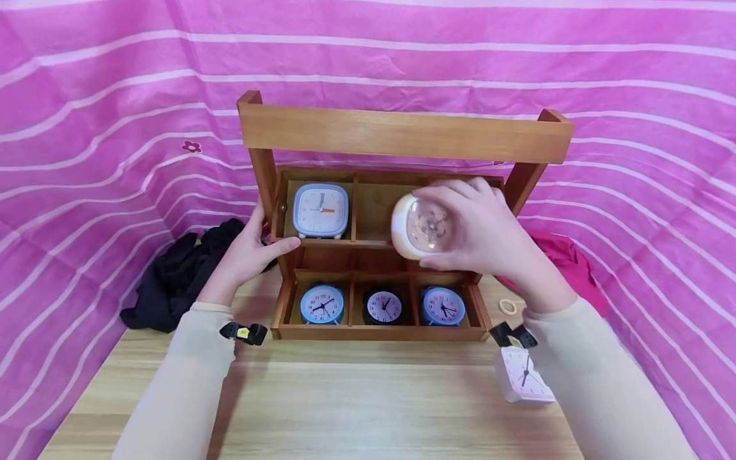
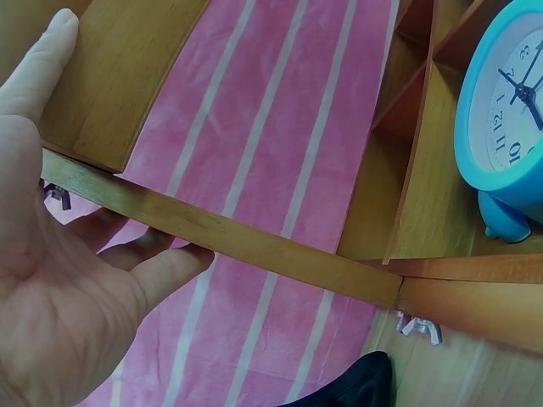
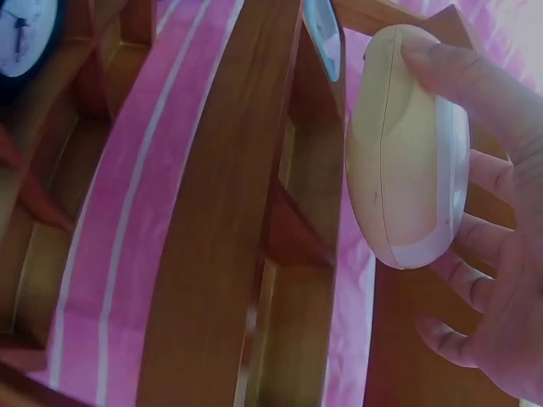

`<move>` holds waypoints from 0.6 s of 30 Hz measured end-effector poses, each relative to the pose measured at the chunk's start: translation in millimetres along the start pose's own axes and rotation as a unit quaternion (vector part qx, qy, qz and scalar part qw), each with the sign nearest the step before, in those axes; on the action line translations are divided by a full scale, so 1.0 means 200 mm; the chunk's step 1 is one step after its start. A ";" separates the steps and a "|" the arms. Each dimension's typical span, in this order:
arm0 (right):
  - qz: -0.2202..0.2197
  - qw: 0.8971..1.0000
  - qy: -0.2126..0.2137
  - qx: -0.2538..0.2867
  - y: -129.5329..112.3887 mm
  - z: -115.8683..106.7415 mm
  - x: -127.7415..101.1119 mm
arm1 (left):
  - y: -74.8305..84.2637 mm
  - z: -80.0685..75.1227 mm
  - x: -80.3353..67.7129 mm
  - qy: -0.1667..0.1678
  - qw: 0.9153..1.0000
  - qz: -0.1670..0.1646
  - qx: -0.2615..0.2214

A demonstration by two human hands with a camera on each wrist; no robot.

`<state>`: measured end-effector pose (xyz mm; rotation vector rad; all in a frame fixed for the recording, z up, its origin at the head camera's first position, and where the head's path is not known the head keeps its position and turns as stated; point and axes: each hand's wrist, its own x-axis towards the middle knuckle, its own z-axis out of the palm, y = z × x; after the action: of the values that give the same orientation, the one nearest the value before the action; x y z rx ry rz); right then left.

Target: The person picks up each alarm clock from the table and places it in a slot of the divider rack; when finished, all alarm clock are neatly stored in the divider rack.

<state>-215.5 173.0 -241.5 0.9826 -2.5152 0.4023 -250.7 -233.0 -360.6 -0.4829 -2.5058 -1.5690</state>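
At nine o'clock on the worktop I see a heap of black cloth against the pink striped backdrop. Just toward three o'clock from it my left hand rests on the left upright of the wooden rack, thumb laid across the front edge of the upper shelf and fingers reaching behind the post; the left wrist view shows the palm spread and the fingers fairly straight against the wood, so it steadies the rack rather than clenching it.

Upper left compartment holds a square pale-blue clock, standing upright. Below it, along the lower shelf, sit a round blue clock, a black clock in the middle compartment and another round blue clock at three o'clock of that, each in its own compartment.

At the upper right compartment my right hand grips a cream rounded clock, fingers curled around its body, with its face turned toward me; the right wrist view shows it edge-on, held just before the shelf opening and not set down.

Farther toward three o'clock a small ring lies on the worktop beside some red cloth, and at five o'clock a white square clock lies near my right sleeve.
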 end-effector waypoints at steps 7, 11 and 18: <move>0.023 0.999 -0.035 -0.004 0.01 0.09 0.21 | 0.00 0.00 0.00 0.002 1.000 -0.003 0.002; 0.042 0.997 -0.058 -0.001 0.03 0.16 0.27 | 0.00 0.01 0.01 0.003 1.000 -0.011 0.012; 0.063 0.993 -0.098 0.001 0.06 0.24 0.31 | 0.00 0.00 0.00 0.002 1.000 -0.019 0.023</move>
<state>-278.4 126.8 -254.8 0.9056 -2.7646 0.3624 -251.3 -233.2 -359.5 -0.4282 -2.5558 -1.5196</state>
